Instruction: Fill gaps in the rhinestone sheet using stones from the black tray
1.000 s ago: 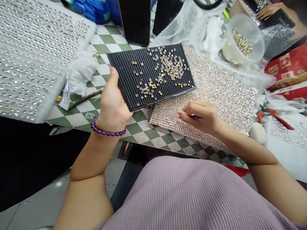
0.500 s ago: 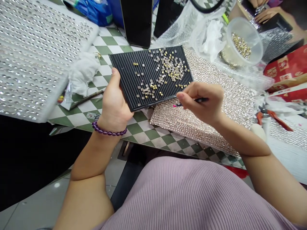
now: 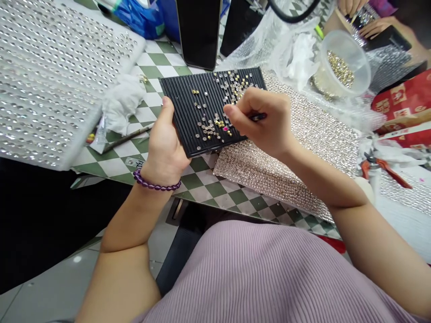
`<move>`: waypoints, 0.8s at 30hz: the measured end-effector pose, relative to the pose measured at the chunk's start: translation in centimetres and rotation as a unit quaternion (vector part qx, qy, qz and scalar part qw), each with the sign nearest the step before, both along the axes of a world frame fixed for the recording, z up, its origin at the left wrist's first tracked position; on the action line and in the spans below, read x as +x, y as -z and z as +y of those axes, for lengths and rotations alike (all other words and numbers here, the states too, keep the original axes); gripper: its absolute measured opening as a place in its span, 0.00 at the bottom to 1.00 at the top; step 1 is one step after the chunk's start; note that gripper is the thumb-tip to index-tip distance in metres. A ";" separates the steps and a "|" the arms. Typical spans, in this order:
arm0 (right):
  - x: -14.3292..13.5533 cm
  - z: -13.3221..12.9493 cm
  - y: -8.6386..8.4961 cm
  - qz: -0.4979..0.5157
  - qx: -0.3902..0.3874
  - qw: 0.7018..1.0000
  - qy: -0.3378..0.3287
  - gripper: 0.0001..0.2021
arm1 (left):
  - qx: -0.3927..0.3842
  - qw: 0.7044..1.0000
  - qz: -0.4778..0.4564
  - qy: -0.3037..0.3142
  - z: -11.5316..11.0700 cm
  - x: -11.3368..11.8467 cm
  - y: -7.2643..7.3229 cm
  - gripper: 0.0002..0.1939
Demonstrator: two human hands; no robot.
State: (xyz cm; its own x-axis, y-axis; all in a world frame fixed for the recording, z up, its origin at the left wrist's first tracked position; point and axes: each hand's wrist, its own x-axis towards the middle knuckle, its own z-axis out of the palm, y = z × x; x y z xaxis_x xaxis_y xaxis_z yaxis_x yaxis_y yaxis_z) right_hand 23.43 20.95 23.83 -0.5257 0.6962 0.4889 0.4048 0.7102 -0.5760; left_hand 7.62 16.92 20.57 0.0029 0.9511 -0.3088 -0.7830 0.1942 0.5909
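My left hand grips the left edge of a black ridged tray, thumb on top, the other fingers hidden beneath. Loose clear and gold rhinestones lie scattered over the tray's grooves. Above the tray's right part, my right hand is closed around a dark pen-like tool, mostly hidden by the fingers. A pink tip shows among the stones, seemingly the tool's end. Behind my right hand lies a sheet densely covered in rhinestones.
A white board with rows of stones lies left. A phone stands behind the tray. On the right are a clear tub of stones, orange-handled pliers and red packaging. Another person's hands work at the far right.
My right hand has moved left from the tray's lower right edge to over the stones, bringing the pink tip onto the tray. My left hand still holds the tray.
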 end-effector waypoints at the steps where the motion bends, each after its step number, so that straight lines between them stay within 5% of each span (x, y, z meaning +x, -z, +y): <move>1: 0.5 -0.4 -0.3 0.011 -0.006 1.000 0.010 0.20 | 0.004 1.000 0.001 0.001 0.0 0.0 0.0 0.25; 5: 3.4 -2.7 -0.7 0.032 -0.019 0.999 0.003 0.19 | 0.011 1.000 0.000 -0.003 -0.1 -0.1 0.1 0.25; 11: 7.1 -5.2 1.8 -0.027 -0.045 0.998 -0.043 0.14 | 0.015 1.000 -0.003 -0.004 -0.1 -0.2 0.2 0.23; 24: 7.8 -5.6 2.8 -0.042 -0.042 0.998 -0.011 0.15 | 0.016 1.000 -0.005 -0.008 0.0 -0.2 0.2 0.23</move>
State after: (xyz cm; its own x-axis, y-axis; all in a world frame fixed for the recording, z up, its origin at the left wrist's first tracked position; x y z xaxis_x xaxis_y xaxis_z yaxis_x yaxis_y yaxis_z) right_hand 31.27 15.39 21.04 -0.5782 0.7205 0.3827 0.4394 0.6703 -0.5981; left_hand 7.37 16.93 20.33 -0.0101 0.9604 -0.2785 -0.7924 0.1622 0.5881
